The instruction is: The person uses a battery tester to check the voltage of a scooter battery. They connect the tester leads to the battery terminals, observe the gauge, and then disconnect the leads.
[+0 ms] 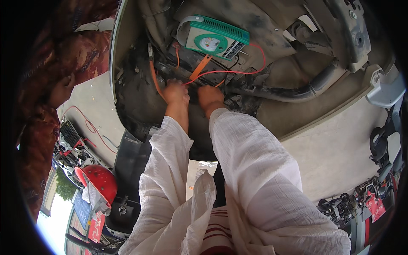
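A green and white battery tester (217,37) with a dial gauge and grey handle lies tilted inside the open underside of a vehicle body (280,121). Its red test lead (236,71) loops round and ends at my left hand (176,91), whose fingers are curled on it. The lead's tip is hidden. An orange cable (153,75) passes beside that hand, and an orange strap (200,67) slants between tester and hands. My right hand (211,96) is bent, knuckles up, among dark parts near a thin orange wire (220,83); its fingertips are hidden.
A black curved tube (296,93) crosses on the right. At left, another person's hand (63,91) and patterned sleeve (92,57) are close to the panel edge. A red hard hat (100,183) rests by a black seat (127,162). Scooter parts (341,207) lie at lower right.
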The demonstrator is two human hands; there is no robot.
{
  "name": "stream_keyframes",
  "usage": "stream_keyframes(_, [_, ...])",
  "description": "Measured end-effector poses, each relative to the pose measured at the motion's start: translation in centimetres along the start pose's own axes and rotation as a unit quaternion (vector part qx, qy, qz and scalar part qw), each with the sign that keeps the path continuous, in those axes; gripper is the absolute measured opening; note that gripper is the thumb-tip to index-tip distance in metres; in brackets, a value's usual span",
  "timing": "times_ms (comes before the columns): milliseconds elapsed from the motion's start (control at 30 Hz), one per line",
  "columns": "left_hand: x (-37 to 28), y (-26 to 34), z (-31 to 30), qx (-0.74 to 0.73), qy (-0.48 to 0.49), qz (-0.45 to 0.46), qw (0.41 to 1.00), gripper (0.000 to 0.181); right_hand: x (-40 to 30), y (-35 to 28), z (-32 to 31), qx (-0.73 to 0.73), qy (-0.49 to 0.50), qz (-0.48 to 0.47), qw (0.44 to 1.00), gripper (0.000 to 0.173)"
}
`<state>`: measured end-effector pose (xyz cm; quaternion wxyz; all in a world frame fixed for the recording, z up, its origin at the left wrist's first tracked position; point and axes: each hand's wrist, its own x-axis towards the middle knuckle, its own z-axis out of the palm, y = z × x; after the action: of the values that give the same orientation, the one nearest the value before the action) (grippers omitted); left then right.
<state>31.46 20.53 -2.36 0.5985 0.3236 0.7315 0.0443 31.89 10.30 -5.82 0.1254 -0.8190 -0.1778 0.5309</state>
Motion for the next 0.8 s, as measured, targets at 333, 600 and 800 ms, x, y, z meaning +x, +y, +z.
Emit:
stream_keyframes(333, [2.2,0.0,-1.5,-0.032,0.007,0.016,0.999,0.02,-0.1,-0.2,0.5,-0.006,0.039,-0.029,0.999,0.018])
stream_keyframes(600, [2.4,-0.1,-1.9,-0.043,-0.027,0.013,0.999,0.021,-0.4,-0.2,0.3,-0.017,0.047,-0.035,0.998,0.019])
stream_keyframes(800, [3.9,-0.4,-2.7,-0.096,-0.043,0.01,0.994,0.019,-0.4,-0.2,0.7,-0.013,0.051,-0.042,0.998,0.019])
